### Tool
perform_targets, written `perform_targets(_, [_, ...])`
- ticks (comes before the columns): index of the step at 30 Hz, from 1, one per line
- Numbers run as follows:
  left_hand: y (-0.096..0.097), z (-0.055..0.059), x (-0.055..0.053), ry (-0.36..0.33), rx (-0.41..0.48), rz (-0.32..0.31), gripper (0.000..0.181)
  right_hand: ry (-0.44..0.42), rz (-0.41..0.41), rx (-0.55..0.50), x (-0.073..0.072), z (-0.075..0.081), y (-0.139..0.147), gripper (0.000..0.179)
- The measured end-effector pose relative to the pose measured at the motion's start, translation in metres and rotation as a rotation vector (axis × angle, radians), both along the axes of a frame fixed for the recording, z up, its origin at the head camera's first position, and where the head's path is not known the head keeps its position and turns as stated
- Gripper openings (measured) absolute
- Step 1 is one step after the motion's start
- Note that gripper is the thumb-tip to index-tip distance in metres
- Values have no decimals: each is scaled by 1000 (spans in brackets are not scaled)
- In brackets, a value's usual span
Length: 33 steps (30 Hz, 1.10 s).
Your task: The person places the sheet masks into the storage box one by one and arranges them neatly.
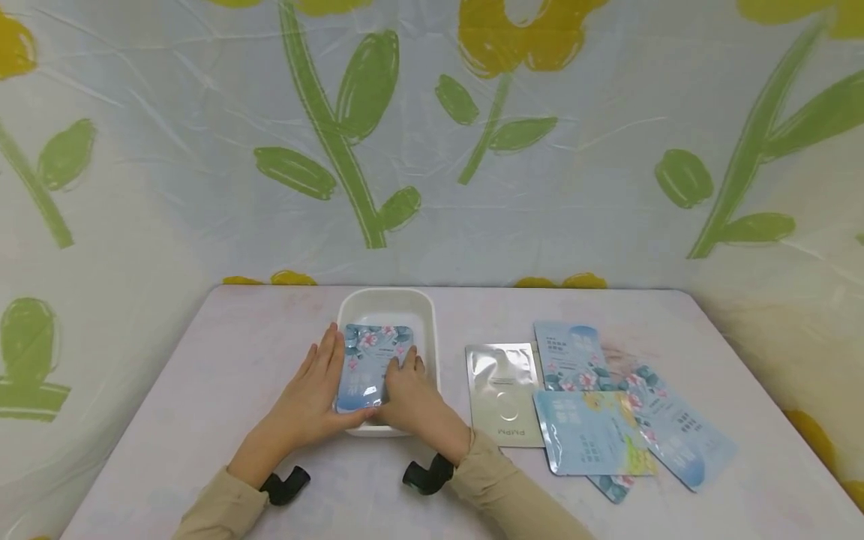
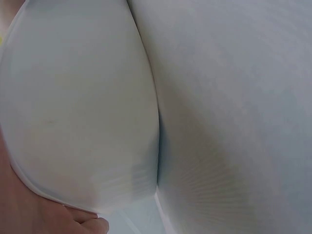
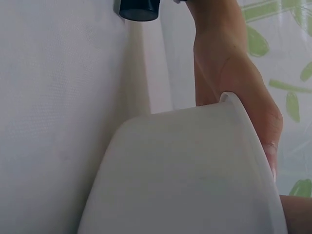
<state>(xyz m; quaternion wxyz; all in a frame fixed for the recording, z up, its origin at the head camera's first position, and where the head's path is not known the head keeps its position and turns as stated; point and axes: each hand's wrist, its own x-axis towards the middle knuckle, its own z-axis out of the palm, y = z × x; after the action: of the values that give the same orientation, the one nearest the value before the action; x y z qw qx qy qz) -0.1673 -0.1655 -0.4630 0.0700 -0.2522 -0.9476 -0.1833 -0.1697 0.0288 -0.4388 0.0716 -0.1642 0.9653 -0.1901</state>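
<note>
A blue sheet-mask packet (image 1: 367, 371) with pink flowers lies face up in a white plastic tray (image 1: 388, 294). My left hand (image 1: 302, 409) lies along the tray's left side, its fingers straight beside the packet and its thumb stretched across the near end. Reaching in over the near right side, my right hand (image 1: 417, 399) touches the packet's right edge with its fingers. The left wrist view is filled mostly by the tray's outer wall (image 2: 83, 107), with part of a hand (image 2: 53, 214) below it. In the right wrist view, a hand (image 3: 239, 83) rests against the tray's rim.
To the right, a silver-and-beige packet (image 1: 506, 397) lies beside an overlapping group of blue packets (image 1: 594, 431), one with yellow flowers. Black wrist devices (image 1: 286, 486) sit under both wrists. A flowered cloth (image 1: 574, 210) hangs behind the table (image 1: 256, 322).
</note>
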Motion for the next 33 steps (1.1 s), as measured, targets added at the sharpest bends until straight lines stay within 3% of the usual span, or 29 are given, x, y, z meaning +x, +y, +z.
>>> perform_targets(8, [-2,0,-1,-4,-8,-5,125,173,14,-130,5,-5,1,78])
perform_targets(15, [-1,1,-1,-19,-9,2,123,356,44,-532,1,1,15,36])
perform_targets(20, [0,1,0,-61,-4,12,125,438,9,-741,-10,9,35,22])
perform_targets(23, [0,1,0,-80,2,24,126,453,-23,-774,-15,13,53,21])
perform_targets(30, [1,1,0,-80,4,29,127,467,-116,-743,-30,16,105,21])
perform_targets(33, [1,0,0,-77,1,24,126,437,-171,-740,-35,14,131,21])
